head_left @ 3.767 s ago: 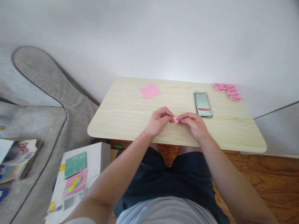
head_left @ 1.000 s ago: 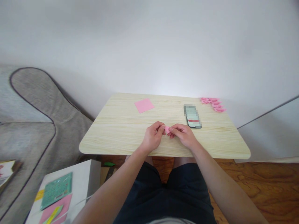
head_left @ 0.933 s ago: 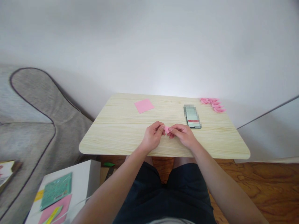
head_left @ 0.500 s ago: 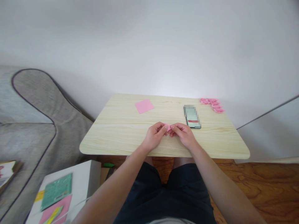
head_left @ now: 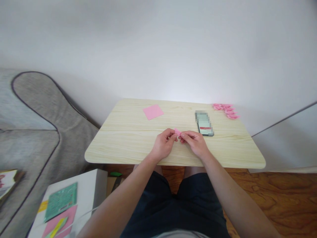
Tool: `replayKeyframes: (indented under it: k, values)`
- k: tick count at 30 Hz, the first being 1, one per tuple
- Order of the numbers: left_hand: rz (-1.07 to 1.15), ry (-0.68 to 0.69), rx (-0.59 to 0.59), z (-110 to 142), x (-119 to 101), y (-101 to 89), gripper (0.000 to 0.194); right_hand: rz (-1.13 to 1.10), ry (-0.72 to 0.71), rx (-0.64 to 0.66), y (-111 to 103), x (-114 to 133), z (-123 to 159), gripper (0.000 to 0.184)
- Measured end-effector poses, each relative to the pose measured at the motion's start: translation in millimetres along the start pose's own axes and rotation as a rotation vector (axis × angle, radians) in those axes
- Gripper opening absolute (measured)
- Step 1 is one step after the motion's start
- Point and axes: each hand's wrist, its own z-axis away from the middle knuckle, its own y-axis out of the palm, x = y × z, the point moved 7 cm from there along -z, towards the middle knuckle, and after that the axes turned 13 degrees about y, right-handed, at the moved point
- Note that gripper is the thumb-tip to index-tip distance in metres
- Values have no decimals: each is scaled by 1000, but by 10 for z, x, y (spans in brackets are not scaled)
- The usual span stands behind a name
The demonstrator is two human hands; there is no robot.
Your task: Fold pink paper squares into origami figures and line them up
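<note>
A small folded piece of pink paper [head_left: 177, 132] is pinched between my two hands, just above the front half of the table. My left hand [head_left: 164, 142] grips it from the left with thumb and fingers. From the other side my right hand [head_left: 193, 142] holds it between thumb and forefinger. The fingers hide part of the paper, so its exact shape cannot be made out. Beyond my hands a flat pink sheet [head_left: 153, 112] lies on the table. A phone [head_left: 204, 123] with a lit screen rests right of centre, past my right hand.
Several pink folded paper pieces [head_left: 226, 110] lie together at the table's [head_left: 119, 138] back right corner, by the wall. On the left stand a grey sofa [head_left: 37, 109] and a white stand [head_left: 86, 185] bearing a green packet [head_left: 61, 200] and pink paper.
The pink paper has turned a little, with a pointed edge now standing up between my fingers. My left fingers have shifted slightly; both hands stay in nearly the same place.
</note>
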Motion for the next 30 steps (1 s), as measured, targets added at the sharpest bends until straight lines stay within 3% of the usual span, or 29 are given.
replayKeyframes:
  k: [4,10,16,30]
  values:
    - [-22,8,-19,12,10,-24,17,-20,9,-126,-85,-19,7,27]
    - [-27,6,-19,22,28,-16,20,-24,16,-136,-107,-47,7,29]
    - [-132,23,-18,29,-21,-20,20,-16,-124,-217,-98,54,62,26]
    - [-202,65,-15,46,-92,-3,22,-23,-72,-192,-77,46,68,24]
